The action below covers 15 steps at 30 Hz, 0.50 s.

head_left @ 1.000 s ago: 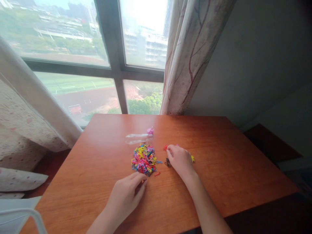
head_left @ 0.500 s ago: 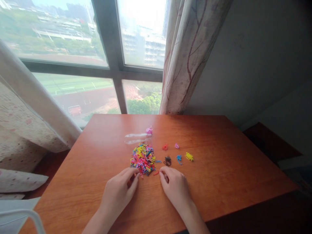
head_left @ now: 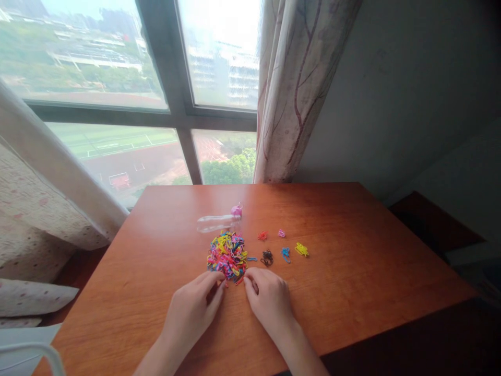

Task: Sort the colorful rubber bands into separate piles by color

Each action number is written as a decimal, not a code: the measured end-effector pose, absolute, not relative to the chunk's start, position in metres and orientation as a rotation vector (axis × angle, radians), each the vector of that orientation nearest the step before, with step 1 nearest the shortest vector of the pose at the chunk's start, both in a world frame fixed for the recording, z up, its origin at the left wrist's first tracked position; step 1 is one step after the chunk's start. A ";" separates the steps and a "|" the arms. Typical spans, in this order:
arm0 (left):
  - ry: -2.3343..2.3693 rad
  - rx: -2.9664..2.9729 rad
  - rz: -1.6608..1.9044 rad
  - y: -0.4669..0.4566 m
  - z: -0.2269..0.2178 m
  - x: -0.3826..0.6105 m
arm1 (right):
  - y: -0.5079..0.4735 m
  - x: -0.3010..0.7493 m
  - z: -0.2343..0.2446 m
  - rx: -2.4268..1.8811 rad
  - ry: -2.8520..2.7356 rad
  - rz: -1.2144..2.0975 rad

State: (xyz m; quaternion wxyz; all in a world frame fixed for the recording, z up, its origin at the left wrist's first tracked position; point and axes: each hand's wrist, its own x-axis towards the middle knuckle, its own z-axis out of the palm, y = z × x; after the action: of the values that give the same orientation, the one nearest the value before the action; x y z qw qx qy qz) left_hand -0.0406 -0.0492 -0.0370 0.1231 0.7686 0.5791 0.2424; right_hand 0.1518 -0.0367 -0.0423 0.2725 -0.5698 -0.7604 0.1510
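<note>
A heap of small coloured rubber bands (head_left: 227,256) lies on the wooden table. At its near left edge is my left hand (head_left: 198,300), thumb and index finger closed close together; whether a band is between them I cannot make out. My right hand (head_left: 270,295) is at the near right edge of the heap, its fingertips pinching a red rubber band (head_left: 239,281). To the right lie sorted clusters: red bands (head_left: 262,236), pink bands (head_left: 282,233), black bands (head_left: 267,257), blue bands (head_left: 286,254) and yellow bands (head_left: 301,249). One loose blue band (head_left: 252,259) sits beside the heap.
Behind the heap lies a clear plastic container (head_left: 215,223) with a pink top (head_left: 237,210). The table (head_left: 371,250) reaches to a window (head_left: 117,146) with curtains on both sides. A white curved bar (head_left: 43,349) shows at lower left.
My right hand has moved left with the red band, up to the heap and closer to my left hand. The left hand has stayed nearly still. The view has shifted slightly.
</note>
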 end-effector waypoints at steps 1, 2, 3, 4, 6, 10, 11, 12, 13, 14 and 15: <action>1.696 2.256 0.698 -0.049 -0.038 -0.041 | -0.037 0.152 -0.043 -1.539 -2.041 0.402; 1.705 2.270 0.692 -0.049 -0.040 -0.041 | -0.038 0.152 -0.044 -1.543 -2.035 0.399; 1.716 2.282 0.688 -0.049 -0.041 -0.041 | -0.038 0.153 -0.044 -1.546 -2.031 0.396; 1.726 2.293 0.687 -0.049 -0.043 -0.042 | -0.038 0.153 -0.045 -1.544 -2.029 0.394; 1.744 2.315 0.687 -0.049 -0.045 -0.041 | -0.038 0.154 -0.046 -1.536 -2.027 0.396; 1.755 2.376 0.681 -0.048 -0.044 -0.038 | -0.038 0.154 -0.046 -1.511 -2.027 0.408; 1.754 2.393 0.682 -0.047 -0.044 -0.036 | -0.038 0.154 -0.046 -1.507 -2.028 0.410; 1.751 2.410 0.688 -0.046 -0.043 -0.035 | -0.038 0.155 -0.047 -1.504 -2.028 0.412; 1.745 2.425 0.694 -0.045 -0.042 -0.033 | -0.038 0.155 -0.047 -1.502 -2.029 0.414; 1.737 2.437 0.700 -0.044 -0.042 -0.032 | -0.038 0.155 -0.047 -1.500 -2.031 0.417; 1.727 2.445 0.703 -0.044 -0.041 -0.031 | -0.039 0.155 -0.047 -1.498 -2.032 0.421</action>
State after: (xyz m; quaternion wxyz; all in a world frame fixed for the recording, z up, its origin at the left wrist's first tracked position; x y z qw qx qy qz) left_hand -0.0315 -0.0436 -0.0411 0.0335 0.7947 0.5612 0.2287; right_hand 0.1550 -0.0386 -0.0473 0.2872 -0.5607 -0.7605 0.1574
